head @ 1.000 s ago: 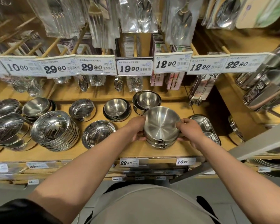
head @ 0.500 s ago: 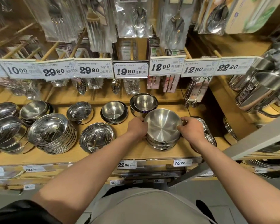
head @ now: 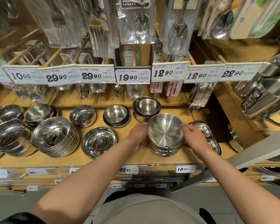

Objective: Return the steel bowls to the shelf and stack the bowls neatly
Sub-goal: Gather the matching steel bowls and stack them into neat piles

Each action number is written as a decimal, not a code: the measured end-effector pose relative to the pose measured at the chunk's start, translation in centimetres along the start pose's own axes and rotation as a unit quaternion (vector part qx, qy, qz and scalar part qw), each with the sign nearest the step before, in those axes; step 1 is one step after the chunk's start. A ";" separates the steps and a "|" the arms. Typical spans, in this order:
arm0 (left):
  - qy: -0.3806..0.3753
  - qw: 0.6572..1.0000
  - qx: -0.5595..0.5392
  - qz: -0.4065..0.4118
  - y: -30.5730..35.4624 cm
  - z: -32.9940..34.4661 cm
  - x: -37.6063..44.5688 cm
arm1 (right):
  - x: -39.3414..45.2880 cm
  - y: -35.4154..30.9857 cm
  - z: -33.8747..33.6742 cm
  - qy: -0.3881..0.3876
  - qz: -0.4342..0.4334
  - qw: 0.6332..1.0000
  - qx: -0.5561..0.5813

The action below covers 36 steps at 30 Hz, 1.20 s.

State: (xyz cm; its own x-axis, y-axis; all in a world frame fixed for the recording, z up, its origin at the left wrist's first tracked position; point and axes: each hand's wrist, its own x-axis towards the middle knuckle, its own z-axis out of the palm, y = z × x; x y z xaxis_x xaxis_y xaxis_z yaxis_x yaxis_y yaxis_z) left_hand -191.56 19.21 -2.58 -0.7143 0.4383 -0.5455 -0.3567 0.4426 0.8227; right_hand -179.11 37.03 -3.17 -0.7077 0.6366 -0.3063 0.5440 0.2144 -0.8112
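A stack of steel bowls (head: 165, 135) sits on the wooden shelf (head: 189, 157), just before a lidded bowl (head: 146, 107). The left hand (head: 138, 134) grips its left side; the right hand (head: 195, 137) pinches its right rim. A divided tray (head: 214, 145) lies beside it.

Wooden shop shelving (head: 168, 160), grey floor (head: 39, 199)

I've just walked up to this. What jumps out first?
Two hands, left and right, hold a stack of steel bowls on the wooden shelf, front and centre. More shiny bowls crowd the shelf's left, and white price tags run across above.
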 end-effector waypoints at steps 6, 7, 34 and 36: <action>-0.055 0.993 -0.100 -0.042 0.3 1.2 -0.2 | -0.2 1.2 -0.8 -0.012 0.061 0.993 0.103; -0.063 0.992 -0.101 -0.042 0.4 1.5 -0.2 | -0.2 1.3 -1.1 -0.009 0.070 0.992 0.109; 0.100 0.989 -0.109 -0.027 -0.1 -12.5 0.7 | 3.2 -11.3 9.4 -0.055 -0.015 0.998 -0.026; 0.111 0.986 -0.117 -0.031 -0.3 -13.7 0.4 | 3.5 -10.9 11.8 -0.025 0.044 0.999 0.002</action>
State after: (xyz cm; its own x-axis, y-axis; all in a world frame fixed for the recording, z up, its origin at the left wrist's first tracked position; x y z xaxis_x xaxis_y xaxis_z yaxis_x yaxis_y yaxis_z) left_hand -199.96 8.55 -0.85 -0.7921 0.2228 -0.5682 -0.5137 0.2593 0.8178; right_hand -192.86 28.23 -1.23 -0.6787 0.6156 -0.4004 0.6031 0.1560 -0.7823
